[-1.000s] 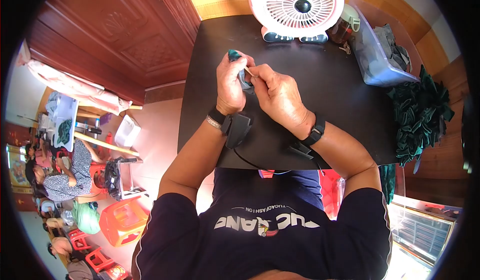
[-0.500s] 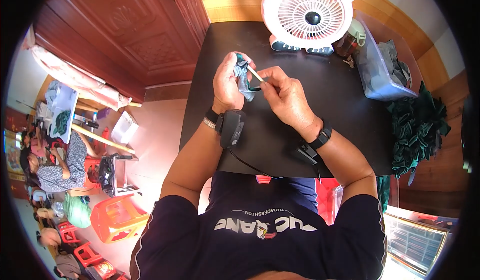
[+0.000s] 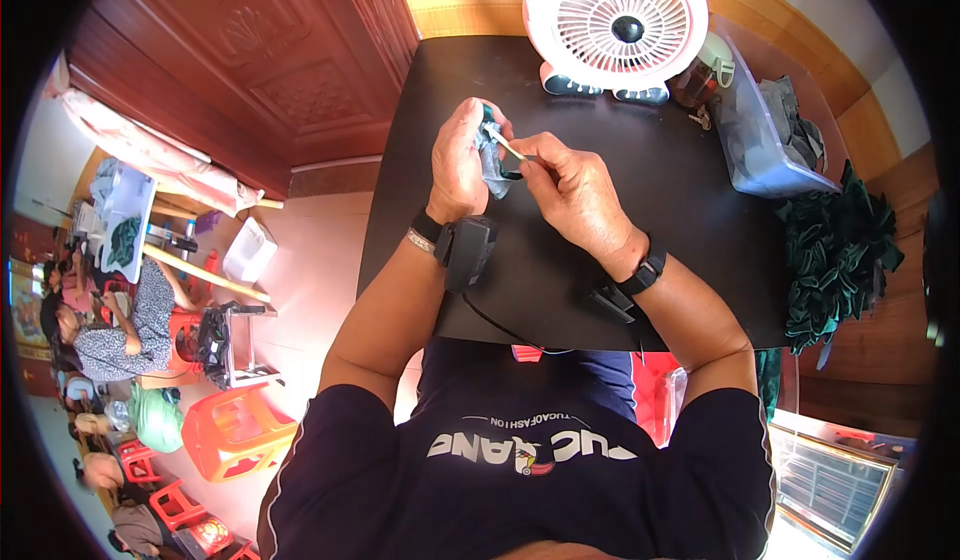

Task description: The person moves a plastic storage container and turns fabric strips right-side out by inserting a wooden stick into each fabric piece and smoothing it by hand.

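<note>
My left hand [image 3: 460,163] is closed round a small piece of dark green and grey-blue fabric [image 3: 490,160], its lower end hanging below the palm. Between the fingertips of my right hand [image 3: 573,192] is a thin pale stick [image 3: 508,146], slanting up to the left with its far end against the fabric. Both hands are raised over the black table [image 3: 440,70]. A black device [image 3: 468,253] with a cable sits at my left wrist.
A pink-and-white fan [image 3: 620,28] stands at the back. To the right are a jar [image 3: 697,75], a clear bin [image 3: 765,150] with grey cloth, and a heap of dark green fabric [image 3: 840,255]. Seated people and red stools [image 3: 235,430] are at the left.
The stick, mostly hidden by my hands a second ago, is now in plain view. My right hand has moved slightly away from my left, and more of the fabric shows.
</note>
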Demonstrator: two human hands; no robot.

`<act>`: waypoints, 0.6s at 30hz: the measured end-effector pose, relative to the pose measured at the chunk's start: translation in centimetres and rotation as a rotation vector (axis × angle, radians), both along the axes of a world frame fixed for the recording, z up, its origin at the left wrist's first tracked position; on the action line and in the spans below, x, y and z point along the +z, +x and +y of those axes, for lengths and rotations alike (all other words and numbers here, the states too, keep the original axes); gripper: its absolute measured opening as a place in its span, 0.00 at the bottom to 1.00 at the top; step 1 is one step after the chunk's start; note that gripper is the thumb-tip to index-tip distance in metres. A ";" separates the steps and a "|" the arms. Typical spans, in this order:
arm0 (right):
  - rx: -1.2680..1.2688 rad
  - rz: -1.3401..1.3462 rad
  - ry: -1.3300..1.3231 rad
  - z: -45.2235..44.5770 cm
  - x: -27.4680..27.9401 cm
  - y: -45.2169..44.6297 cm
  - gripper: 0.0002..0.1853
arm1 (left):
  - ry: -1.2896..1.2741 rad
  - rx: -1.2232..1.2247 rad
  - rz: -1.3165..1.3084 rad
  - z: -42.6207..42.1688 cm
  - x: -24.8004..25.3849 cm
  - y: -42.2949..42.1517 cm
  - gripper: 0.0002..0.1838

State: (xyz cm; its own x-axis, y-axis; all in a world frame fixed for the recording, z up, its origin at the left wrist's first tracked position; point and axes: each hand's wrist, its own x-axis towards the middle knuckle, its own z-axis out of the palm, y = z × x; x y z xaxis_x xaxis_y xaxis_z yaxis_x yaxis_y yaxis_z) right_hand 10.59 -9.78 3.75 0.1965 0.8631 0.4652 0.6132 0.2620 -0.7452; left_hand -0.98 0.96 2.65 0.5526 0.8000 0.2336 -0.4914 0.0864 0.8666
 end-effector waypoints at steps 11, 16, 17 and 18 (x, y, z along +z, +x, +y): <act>-0.014 0.238 0.137 0.4 -0.3 -0.8 0.08 | 0.278 0.107 0.105 -2.9 0.4 1.4 0.16; -0.026 0.126 0.169 0.4 -0.1 -0.3 0.09 | -0.046 -0.031 -0.108 -2.8 1.1 1.2 0.18; -0.036 0.089 0.169 0.5 -0.1 -0.2 0.09 | 0.003 -0.028 -0.075 -2.3 0.9 1.0 0.18; -0.037 0.087 0.141 0.5 -0.1 -0.2 0.10 | 0.050 -0.024 -0.039 -1.6 0.4 0.6 0.18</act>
State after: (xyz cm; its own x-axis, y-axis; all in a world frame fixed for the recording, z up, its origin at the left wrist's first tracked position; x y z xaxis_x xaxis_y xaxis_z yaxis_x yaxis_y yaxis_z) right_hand 10.40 -9.26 3.65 0.2723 0.7819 0.5608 0.5589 0.3459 -0.7536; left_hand -0.40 -0.62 3.05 0.5610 0.7736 0.2946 -0.5235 0.0559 0.8502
